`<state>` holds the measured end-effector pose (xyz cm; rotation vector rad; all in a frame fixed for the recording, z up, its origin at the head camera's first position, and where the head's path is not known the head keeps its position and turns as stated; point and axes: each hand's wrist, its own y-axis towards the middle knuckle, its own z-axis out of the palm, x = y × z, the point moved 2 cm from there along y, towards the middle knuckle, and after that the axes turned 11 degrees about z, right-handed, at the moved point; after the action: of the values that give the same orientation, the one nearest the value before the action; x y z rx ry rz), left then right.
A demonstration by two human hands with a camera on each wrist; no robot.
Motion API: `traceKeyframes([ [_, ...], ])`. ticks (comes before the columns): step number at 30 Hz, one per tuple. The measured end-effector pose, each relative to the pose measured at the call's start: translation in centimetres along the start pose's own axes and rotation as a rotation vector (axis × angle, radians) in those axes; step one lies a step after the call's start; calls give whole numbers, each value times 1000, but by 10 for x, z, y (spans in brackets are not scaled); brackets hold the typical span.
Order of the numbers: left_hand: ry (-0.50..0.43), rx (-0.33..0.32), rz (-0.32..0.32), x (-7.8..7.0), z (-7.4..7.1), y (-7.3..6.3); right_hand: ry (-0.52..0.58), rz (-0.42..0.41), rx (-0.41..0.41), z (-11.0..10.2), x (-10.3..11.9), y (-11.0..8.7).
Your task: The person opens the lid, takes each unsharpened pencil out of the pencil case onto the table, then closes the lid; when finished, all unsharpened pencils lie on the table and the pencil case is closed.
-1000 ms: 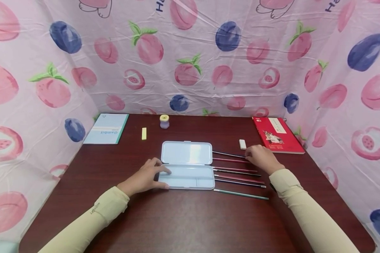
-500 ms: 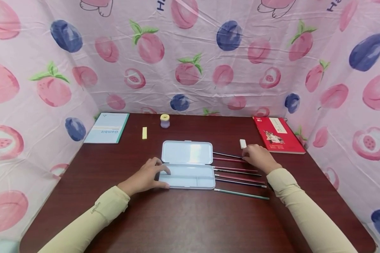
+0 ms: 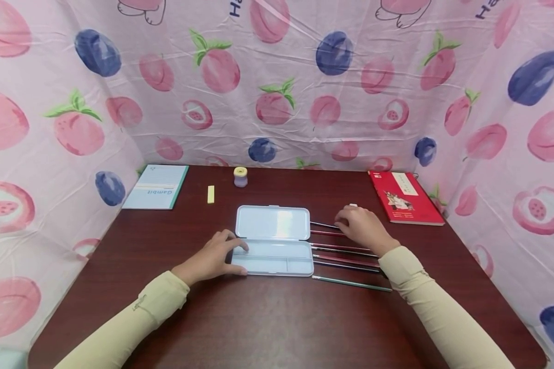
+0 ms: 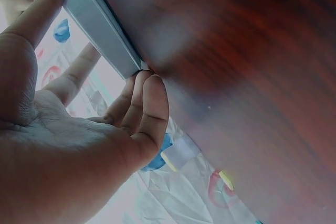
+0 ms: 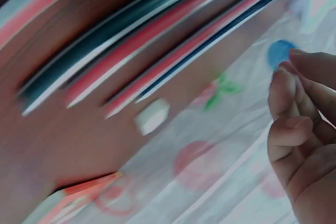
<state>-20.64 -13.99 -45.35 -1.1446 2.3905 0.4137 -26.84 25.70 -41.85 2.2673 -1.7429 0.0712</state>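
Note:
An opened light blue pencil case point(image 3: 263, 264) lies at the table's middle, its lid folded back. My left hand point(image 3: 212, 259) grips its left end. In the left wrist view the thumb lies along one edge and the curled fingers touch the end of the case. From the case's right side several pencils point(image 3: 353, 283) lie in a row, red, dark and green. Over the farthest ones is my right hand point(image 3: 362, 225), thumb and index tips together. The right wrist view shows nothing in its fingers; the dark blue pencil point(image 5: 205, 51) lies apart from them.
A white eraser point(image 5: 152, 116) lies behind the right hand, mostly hidden in the head view. At the back stand a blue notebook point(image 3: 154, 189), a yellow strip point(image 3: 211, 195), a small yellow-topped lilac item point(image 3: 240, 177) and a red book point(image 3: 406, 200). Patterned cloth point(image 3: 295, 143) hangs around the table.
My right hand has moved left along the farthest pencils and now covers most of the white eraser. The left hand and the pencil case have stayed in place.

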Motion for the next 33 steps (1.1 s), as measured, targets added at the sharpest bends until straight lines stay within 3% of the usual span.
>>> traceKeyframes([
  [8,8,-7,-2,0,-1,1,52,-221,-50,1,64,-12],
  [14,9,-16,12,3,1,2,-12,-289,17,11,93,-22],
  [23,-15,-24,-7,4,2,3,-51,-282,154,28,102,-25],
  [33,-28,-27,-33,4,2,3,-118,-317,172,43,101,-30],
])
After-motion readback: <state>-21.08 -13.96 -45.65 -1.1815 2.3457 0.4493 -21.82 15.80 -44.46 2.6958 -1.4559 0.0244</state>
